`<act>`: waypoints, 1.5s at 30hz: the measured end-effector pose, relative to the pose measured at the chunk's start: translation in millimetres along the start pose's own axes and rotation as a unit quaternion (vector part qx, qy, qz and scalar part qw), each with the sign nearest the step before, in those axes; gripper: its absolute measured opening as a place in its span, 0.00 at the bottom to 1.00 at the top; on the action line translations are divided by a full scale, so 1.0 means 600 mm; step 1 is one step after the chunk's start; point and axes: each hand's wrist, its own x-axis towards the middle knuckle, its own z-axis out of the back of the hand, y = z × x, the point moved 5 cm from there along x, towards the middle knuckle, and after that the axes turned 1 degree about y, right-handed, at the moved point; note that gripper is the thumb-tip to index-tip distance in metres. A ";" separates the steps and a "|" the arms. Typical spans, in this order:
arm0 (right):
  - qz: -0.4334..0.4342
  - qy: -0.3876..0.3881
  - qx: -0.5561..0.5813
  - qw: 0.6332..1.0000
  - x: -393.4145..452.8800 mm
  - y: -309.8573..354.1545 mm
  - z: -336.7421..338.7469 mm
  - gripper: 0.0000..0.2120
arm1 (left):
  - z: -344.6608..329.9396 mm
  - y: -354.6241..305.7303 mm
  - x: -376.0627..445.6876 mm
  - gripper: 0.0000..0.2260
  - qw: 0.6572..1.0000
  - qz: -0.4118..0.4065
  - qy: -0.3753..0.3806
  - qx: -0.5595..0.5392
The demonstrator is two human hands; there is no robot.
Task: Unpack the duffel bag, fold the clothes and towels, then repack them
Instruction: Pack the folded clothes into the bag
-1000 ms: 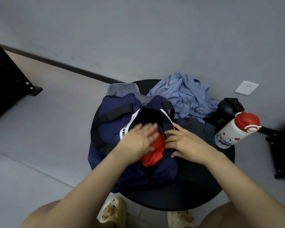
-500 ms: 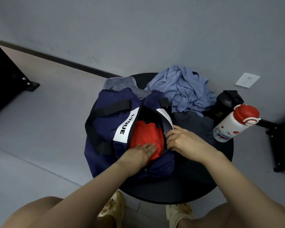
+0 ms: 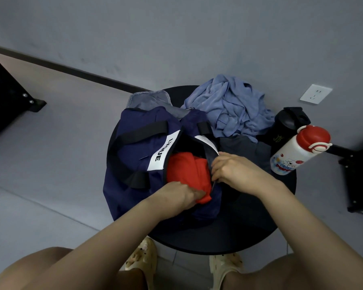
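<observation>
Hands (image 3: 208, 181) gripping red garment (image 3: 187, 170) and duffel bag (image 3: 134, 155) rim, bottles (image 3: 298, 151) beside.

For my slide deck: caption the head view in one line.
Left hand grips red garment inside navy duffel bag; right hand holds its opening edge.

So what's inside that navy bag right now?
In the open duffel bag lies a red cloth; the left hand grips its near end, the right hand holds the bag's rim. Anything beneath the red is hidden.

Navy duffel bag (image 3: 134, 147), red garment (image 3: 184, 170), light blue towel (image 3: 228, 105), black table (image 3: 239, 231), white red-capped bottle (image 3: 298, 151)
</observation>
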 end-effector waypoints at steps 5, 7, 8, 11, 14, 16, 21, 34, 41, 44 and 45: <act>0.025 -0.010 -0.008 1.000 -0.004 0.010 0.012 0.08 | -0.044 -0.006 0.008 0.21 0.994 -0.020 0.102 0.024; 0.026 0.004 -0.006 1.000 -0.003 0.012 0.010 0.07 | -0.058 -0.007 0.012 0.20 0.987 -0.061 0.145 0.029; 0.026 0.004 -0.004 1.000 -0.003 0.012 0.009 0.07 | -0.062 -0.008 0.013 0.19 0.984 -0.074 0.163 0.010; 0.019 0.001 0.006 1.000 -0.002 0.011 0.012 0.07 | -0.067 -0.008 0.011 0.14 0.968 -0.080 0.222 -0.088; 0.001 0.013 0.016 1.000 -0.002 0.003 0.006 0.07 | -0.042 0.000 0.006 0.13 0.969 -0.044 0.185 -0.158; -0.030 0.049 0.014 0.998 0.000 -0.006 0.005 0.04 | 0.002 0.024 0.001 0.17 0.979 0.033 0.058 -0.191; -0.045 0.076 -0.007 0.996 0.011 0.011 0.002 0.20 | 0.093 0.090 -0.046 0.27 0.954 0.230 -0.189 0.025; -0.095 0.148 0.070 0.982 0.112 0.121 -0.070 0.30 | 0.067 0.114 -0.147 0.46 0.880 0.354 -0.188 -0.254; -0.102 0.261 0.048 0.959 0.115 0.132 -0.132 0.44 | 0.051 0.102 -0.179 0.46 0.871 0.381 -0.186 -0.247; -0.101 0.264 0.026 0.959 0.118 0.136 -0.141 0.45 | 0.050 0.096 -0.187 0.45 0.875 0.405 -0.146 -0.221; -0.100 0.258 0.021 0.961 0.119 0.136 -0.142 0.45 | 0.052 0.096 -0.188 0.45 0.878 0.408 -0.135 -0.212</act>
